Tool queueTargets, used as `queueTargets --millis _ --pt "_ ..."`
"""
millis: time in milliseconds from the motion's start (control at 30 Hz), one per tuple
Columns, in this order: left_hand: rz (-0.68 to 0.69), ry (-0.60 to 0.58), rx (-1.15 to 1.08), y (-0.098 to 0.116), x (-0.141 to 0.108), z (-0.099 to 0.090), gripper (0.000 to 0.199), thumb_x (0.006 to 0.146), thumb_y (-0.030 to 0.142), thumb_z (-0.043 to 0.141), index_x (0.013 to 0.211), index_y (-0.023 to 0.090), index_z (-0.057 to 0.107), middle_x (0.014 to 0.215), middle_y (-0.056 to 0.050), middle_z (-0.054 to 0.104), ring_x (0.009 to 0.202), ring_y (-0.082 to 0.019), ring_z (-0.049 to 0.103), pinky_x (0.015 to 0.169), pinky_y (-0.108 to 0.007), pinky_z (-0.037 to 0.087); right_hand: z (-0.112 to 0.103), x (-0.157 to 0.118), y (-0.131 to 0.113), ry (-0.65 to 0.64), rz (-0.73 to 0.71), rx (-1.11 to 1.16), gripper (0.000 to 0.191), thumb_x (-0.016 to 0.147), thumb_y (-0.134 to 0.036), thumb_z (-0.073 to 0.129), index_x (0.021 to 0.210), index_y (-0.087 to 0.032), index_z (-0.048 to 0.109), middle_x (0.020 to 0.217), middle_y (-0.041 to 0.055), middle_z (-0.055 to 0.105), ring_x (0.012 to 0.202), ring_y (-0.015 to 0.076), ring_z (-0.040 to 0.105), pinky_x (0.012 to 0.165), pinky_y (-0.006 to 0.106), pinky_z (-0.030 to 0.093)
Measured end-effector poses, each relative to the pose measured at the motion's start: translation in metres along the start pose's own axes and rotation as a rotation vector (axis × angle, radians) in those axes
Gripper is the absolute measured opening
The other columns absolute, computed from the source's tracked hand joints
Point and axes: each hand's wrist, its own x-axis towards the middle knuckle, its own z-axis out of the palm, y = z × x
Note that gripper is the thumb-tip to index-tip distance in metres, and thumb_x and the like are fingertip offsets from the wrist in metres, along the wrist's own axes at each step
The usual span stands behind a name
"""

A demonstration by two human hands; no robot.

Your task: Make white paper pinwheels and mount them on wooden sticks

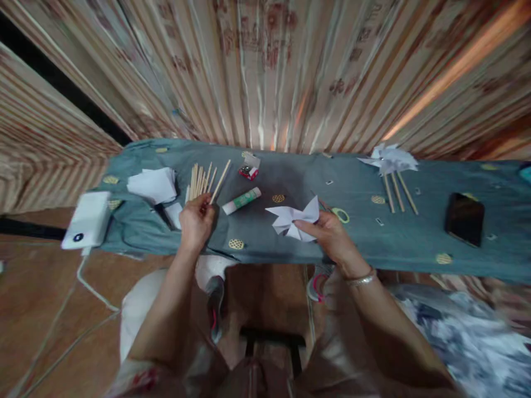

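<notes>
Our left grip (196,218) pinches a stick (220,181), our right grip (332,235) a paper pinwheel (292,218); we're likely fetching the stick, which calls for bringing both together.

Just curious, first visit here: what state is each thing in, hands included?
Left hand: closed on a stick.
Right hand: pinching a paper pinwheel.
Paper pinwheel: folded, no stick visible.
Red box: lid open.
Glue stick: lying down.
Other pinwheels: mounted on sticks.
Phone: screen dark.
White device: cable plugged in.
Paper sheets: loosely stacked.
Green-handled tool: partly hidden, can't tell.
</notes>
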Motion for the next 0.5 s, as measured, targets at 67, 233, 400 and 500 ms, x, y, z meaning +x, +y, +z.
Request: queueTargets --millis 67,233,400,500 --pt "0.012 0.014 -0.091 0.006 -0.008 -0.003 0.039 0.075 0.034 0.053 0.102 0.013 0.072 0.094 -0.009 0.073 0.074 -0.018 0.06 0.073 -0.028 0.046 0.0 -0.004 -0.003 -0.002 -0.01 -0.02 0.036 0.055 -0.043 0.091 0.08 -0.021 0.076 0.077 -0.0001 0.077 0.068 0.015 0.067 0.072 0.03 0.056" --pt "-0.069 -0.129 -0.381 0.029 -0.051 -0.009 0.034 0.073 0.04 0.062 0.092 0.016 0.074 0.078 -0.003 0.068 0.066 -0.015 0.055 0.061 -0.025 0.041 -0.006 -0.019 -0.004 -0.051 -0.002 -0.159 0.037 0.059 -0.046 0.088 0.08 -0.019 0.074 0.075 0.0007 0.075 0.063 0.014 0.064 0.063 0.027 0.053" --pt "-0.51 -0.395 -0.701 0.043 -0.136 0.005 0.043 0.066 0.047 0.073 0.093 0.014 0.074 0.068 -0.001 0.063 0.047 -0.007 0.036 0.046 -0.021 0.026 -0.009 -0.04 0.0 -0.196 -0.025 -0.357 0.028 0.073 -0.042 0.079 0.083 -0.017 0.072 0.071 0.0003 0.07 0.063 0.0126 0.06 0.061 0.024 0.047" --pt "-0.771 -0.396 -0.832 0.039 -0.179 0.022 0.055 0.057 0.058 0.08 0.086 0.012 0.074 0.063 0.001 0.06 0.044 -0.004 0.033 0.044 -0.019 0.021 -0.006 -0.052 0.004 -0.272 -0.005 -0.485 0.02 0.081 -0.036 0.071 0.08 -0.016 0.07 0.069 -0.0012 0.066 0.062 0.0114 0.057 0.061 0.023 0.045"
